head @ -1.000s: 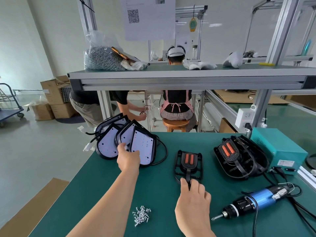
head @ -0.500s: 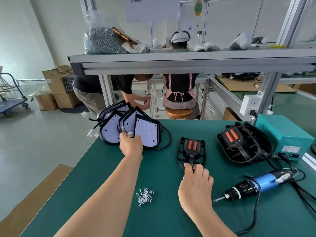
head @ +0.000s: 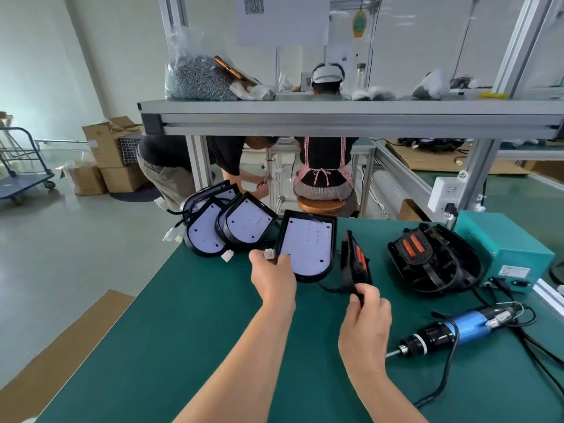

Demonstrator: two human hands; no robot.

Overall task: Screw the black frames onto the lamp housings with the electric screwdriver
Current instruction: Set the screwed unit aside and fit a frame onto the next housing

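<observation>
Nearest me, my right hand (head: 364,325) has its fingers curled and pinches the narrow near end of a black frame (head: 351,264) between thumb and fingers. The frame stands tipped up on its edge on the green mat (head: 183,331), with its orange inserts showing. To the right of that wrist the electric screwdriver (head: 451,332) lies flat on the mat. Its bit points left toward my forearm, and its black cables trail off to the right.

A little farther and to the left, my left hand (head: 273,277) grips the near left corner of a lamp housing (head: 306,248), fingers wrapped round its rim. The housing is tilted up so that its pale LED board faces me. A white connector (head: 270,254) sits at my fingertips, though I cannot tell whether I am holding it too. The housing and the frame stand just beside each other, with a thin black cable on the mat between them.

Farther left, a stack of lamp housings (head: 225,227) leans overlapped at the mat's far left corner. Farther right sits a pile of black frames (head: 433,261), nested together, with a teal box (head: 503,248) just beside them. Above the far edge runs a grey shelf (head: 335,117) carrying a bag of screws (head: 195,77). Beyond it, one person sits on a stool (head: 320,206) with their back to me.
</observation>
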